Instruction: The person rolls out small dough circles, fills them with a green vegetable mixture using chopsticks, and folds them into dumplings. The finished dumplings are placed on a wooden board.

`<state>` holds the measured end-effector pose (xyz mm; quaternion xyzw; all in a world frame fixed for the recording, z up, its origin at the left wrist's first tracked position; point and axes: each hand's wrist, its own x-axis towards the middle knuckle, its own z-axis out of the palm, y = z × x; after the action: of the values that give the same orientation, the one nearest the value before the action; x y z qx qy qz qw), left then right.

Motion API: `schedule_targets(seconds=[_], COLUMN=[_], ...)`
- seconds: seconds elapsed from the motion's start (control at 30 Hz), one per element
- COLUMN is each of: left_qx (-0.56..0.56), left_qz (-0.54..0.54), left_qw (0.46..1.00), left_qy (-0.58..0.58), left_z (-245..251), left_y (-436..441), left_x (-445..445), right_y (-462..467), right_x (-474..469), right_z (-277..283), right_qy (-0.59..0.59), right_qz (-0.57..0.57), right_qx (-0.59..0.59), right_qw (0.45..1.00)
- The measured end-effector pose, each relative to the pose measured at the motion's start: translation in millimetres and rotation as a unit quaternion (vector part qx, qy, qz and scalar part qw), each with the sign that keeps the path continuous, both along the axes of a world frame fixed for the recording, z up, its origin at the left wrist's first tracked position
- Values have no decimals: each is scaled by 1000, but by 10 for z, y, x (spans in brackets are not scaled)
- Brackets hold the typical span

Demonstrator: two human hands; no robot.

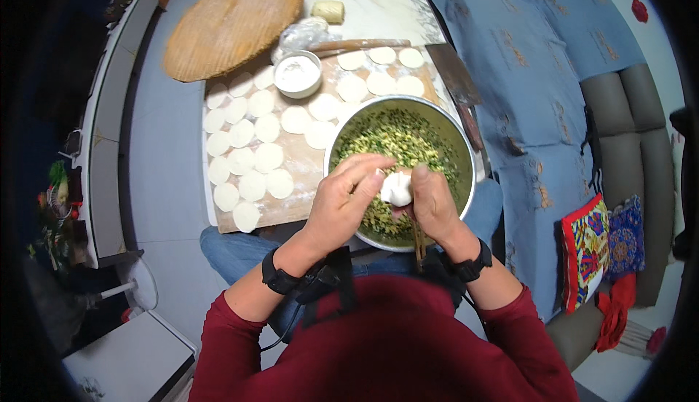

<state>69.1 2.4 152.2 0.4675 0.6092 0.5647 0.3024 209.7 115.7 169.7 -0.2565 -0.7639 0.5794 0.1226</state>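
Over a large metal bowl of chopped green and yellow filling, my right hand grips a white dough dumpling, its thumb along the dumpling's side. Thin wooden chopsticks stick out below the same hand. My left hand is beside the dumpling, its fingers bent and spread; whether its fingertips touch the dough is hard to tell. Many round dough wrappers lie on the floured wooden board to the left of the bowl, and more lie beyond it.
A bowl of white flour stands on the board near a rolling pin and a plastic bag. A round woven tray overhangs the table's left edge. A cleaver lies at the right edge, beside a blue-covered sofa.
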Motion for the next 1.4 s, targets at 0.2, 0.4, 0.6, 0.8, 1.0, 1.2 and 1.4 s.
schedule_targets(seconds=[0.2, 0.4, 0.6, 0.8, 1.0, 1.2, 1.4], left_qx=[-80, -137, -132, -104, -119, -160, -215], left_qz=[0, -46, -84, 95, 229, 247, 253], left_qw=[996, 984, 984, 972, 898, 909, 900], left_qy=[35, -103, -80, 190, 357, 295, 282], left_z=[68, -137, -229, -351, -526, -746, -893], left_y=[-41, -86, -64, -58, -34, 54, 75], left_x=[-255, -544, -922, -2004, -3504, -4086, -4232], right_y=[-76, -101, -63, 150, 289, 238, 270], right_x=[-297, -543, -803, -704, -205, -60, -74], right_z=[-103, -107, -206, -337, -372, -334, -305], right_qy=[-48, -91, -44, -43, -67, -99, -86], right_qz=[12, -9, 8, 16, -81, -128, -137], right_qx=[79, -55, -194, -78, -90, -60, -95], right_qw=[996, 994, 980, 996, 990, 985, 982])
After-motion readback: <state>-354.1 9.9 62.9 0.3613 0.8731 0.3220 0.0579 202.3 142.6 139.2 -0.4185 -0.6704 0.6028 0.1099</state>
